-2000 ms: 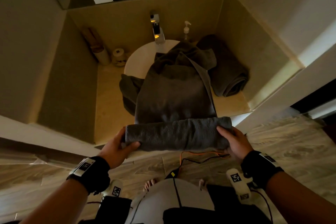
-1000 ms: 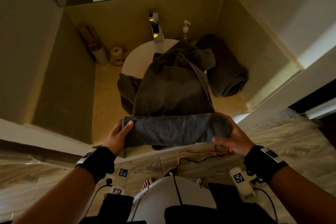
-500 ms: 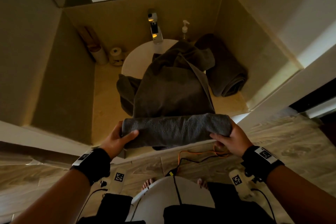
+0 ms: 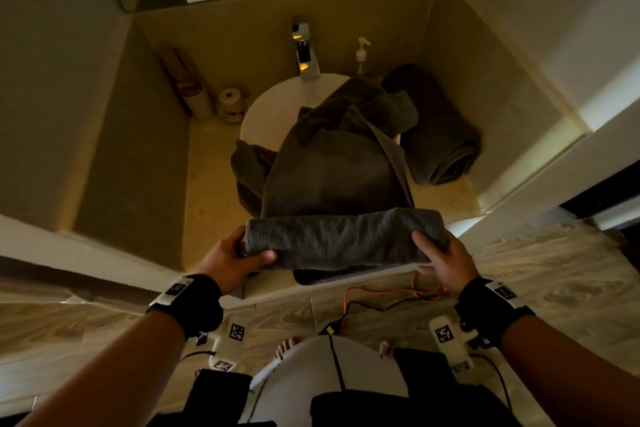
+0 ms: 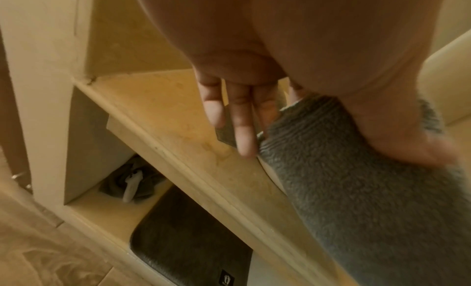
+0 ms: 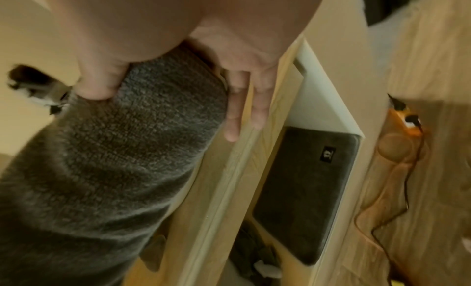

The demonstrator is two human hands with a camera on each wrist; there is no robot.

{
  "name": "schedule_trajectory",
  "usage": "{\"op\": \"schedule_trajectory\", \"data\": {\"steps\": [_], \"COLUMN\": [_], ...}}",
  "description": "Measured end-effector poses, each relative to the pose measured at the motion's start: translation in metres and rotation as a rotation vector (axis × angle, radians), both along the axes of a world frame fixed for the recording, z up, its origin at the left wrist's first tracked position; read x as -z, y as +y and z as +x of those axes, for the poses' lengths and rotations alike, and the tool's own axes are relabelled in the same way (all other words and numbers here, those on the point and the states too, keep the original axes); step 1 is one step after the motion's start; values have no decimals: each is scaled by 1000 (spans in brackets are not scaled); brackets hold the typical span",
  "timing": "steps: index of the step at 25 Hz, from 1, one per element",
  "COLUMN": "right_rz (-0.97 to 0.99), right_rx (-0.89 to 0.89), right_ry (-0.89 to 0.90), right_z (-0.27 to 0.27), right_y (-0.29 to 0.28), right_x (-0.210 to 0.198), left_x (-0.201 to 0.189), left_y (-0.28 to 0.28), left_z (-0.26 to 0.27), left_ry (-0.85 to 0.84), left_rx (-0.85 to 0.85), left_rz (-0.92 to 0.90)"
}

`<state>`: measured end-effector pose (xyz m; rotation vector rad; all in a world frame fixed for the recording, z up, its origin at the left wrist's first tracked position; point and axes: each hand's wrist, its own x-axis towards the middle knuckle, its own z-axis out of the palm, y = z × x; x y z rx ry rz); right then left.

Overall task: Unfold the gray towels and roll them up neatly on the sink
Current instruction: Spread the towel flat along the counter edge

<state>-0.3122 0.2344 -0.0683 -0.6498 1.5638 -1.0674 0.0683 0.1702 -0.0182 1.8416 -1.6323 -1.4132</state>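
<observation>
1. Gray terry cloth is gripped at both ends of the roll: the left hand [image 4: 232, 262] is curled on the left end, thumb laid over the top of the cloth, while in the left wrist view its fingers [image 5: 243, 129] reach down along the end face toward the surface [image 5: 178, 117].
2. The right hand [image 4: 445, 258] is clamped on the right end in the same manner, thumb on top; in the right wrist view its fingers [image 6: 257, 101] are seen extended past the end of the roll, near the front lip of the surface.
3. Both forearms are held forward and low, wrists roughly level, palms turned inward toward each other.
4. The gray towel [image 4: 343, 239] is judged to be in mid-roll: a thick rolled part lies along the near edge of the surface, and the unrolled remainder is spread away from it, up over the sink [image 4: 273, 107] toward the faucet [image 4: 304, 55].
5. 1 finished roll [image 4: 440, 146] is already laid to the right of the sink, so this is judged to be a later towel.
6. The next move calls for the roll to be turned away from the body over the flat remainder, with even pressure from both hands so that the ends stay flush; the bunched far end would need to be smoothed first.
</observation>
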Motion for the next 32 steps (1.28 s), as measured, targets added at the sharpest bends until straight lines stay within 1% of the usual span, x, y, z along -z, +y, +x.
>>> {"op": "schedule_trajectory", "data": {"steps": [2,4,6,8,10,12,15,18,20,21,24,27,28,29,31,32], "right_rz": [36,55,49,44,59,61,32,-32,-33,-18,50,35,16,-9,-36,-39], "right_rx": [57,90,93,86,77,45,50,91,100,112,87,31,-25,-90,-214,-250], "right_ry": [-76,-98,-83,-48,-18,7,29,3,-35,-46,-40,-209,-220,-182,-52,-8], "right_z": [4,8,9,6,1,-1,0,-2,-5,-4,-3,-3,-6,-9,-15,-17], "right_y": [-4,-8,-14,-18,-18,-19,-21,-25,-27,-29,-29,-22,-19,-15,-8,-7], "right_x": [2,1,0,-1,0,3,-1,-4,-4,-6,-9,-11,-10,-7,-2,-2], "left_x": [2,7,8,8,9,9,6,5,5,5,1,3,5,7,7,6], "left_y": [-1,-4,-7,-10,-13,-15,-15,-16,-16,-16,-20,-21,-19,-17,-13,-12], "left_z": [-4,-7,-10,-13,-14,-16,-23,-18,-11,-10,-10,-6,-4,-3,-2,-2], "left_ry": [18,131,282,335,311,264,168,132,57,13,-36,-61,-64,-62,-25,-2], "left_rx": [-44,-160,-268,-332,-360,-353,-293,-116,29,62,17,-1,-20,-46,-87,-101], "left_rz": [21,90,166,205,208,187,77,-1,-17,-25,-35,-63,-86,-99,-120,-132]}}
